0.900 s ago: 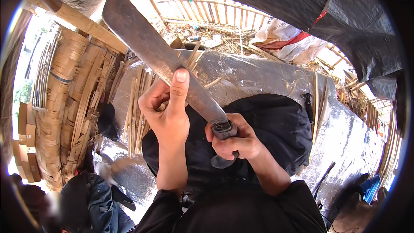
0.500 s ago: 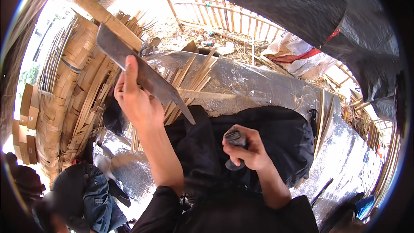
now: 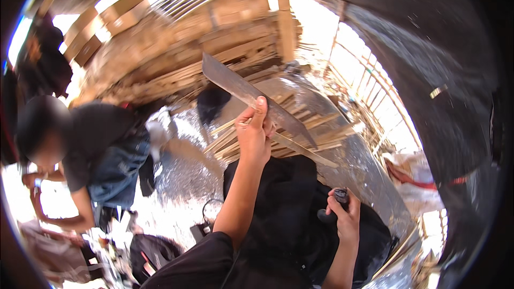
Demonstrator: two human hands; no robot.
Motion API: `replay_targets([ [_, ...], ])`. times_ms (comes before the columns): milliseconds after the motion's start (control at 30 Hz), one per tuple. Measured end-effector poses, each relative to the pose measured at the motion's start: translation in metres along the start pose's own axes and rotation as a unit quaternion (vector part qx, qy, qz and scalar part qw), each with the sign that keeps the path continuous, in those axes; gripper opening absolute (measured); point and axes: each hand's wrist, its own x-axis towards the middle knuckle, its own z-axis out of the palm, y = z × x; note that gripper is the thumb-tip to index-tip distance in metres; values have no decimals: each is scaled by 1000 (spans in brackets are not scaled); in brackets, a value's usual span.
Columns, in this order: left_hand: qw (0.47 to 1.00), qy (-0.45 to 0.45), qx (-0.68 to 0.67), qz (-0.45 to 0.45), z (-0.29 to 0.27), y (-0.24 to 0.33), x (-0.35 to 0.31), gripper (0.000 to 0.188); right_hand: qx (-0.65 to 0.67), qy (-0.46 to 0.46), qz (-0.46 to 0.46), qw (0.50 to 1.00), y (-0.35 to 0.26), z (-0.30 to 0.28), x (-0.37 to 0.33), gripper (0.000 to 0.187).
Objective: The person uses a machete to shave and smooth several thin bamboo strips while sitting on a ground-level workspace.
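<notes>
My left hand (image 3: 254, 136) is raised in front of me, closed on a broad dark machete blade (image 3: 241, 88), its thumb lying along the metal. The blade slants from upper left to lower right. A pale bamboo strip (image 3: 308, 152) shows beyond the hand, below the blade; whether the fingers also hold it I cannot tell. My right hand (image 3: 347, 211) is wrapped round a short black piece with a rounded end (image 3: 341, 196), like a handle; its full shape is hidden by the fingers. Black cloth (image 3: 289, 203) covers my lap beneath both hands.
Bamboo strips (image 3: 235, 142) lie on a shiny grey sheet (image 3: 369, 168) ahead. Woven bamboo bundles (image 3: 187, 43) are stacked behind, beside a wooden post (image 3: 285, 21). Another person (image 3: 101, 144) sits at the left. A white-and-red sack (image 3: 409, 179) lies right, near hanging black sheeting (image 3: 407, 48).
The view has swung left, bringing the other person into sight. Both hands appear farther right, still holding the blade and the black piece.
</notes>
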Motion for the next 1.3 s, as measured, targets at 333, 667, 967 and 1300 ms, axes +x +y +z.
replay_targets([
  [333,962,255,-84,54,-121,26,-41,42,-234,-179,-17,955,8,80,41,30],
  [667,969,226,-93,37,-151,40,-86,49,-241,-263,-44,933,2,135,36,35],
  [967,982,164,-88,36,-144,36,-100,47,-261,-259,-65,928,-14,130,24,39],
  [1300,975,218,-5,52,-135,42,-93,41,-297,-239,-31,924,-4,131,24,41],
])
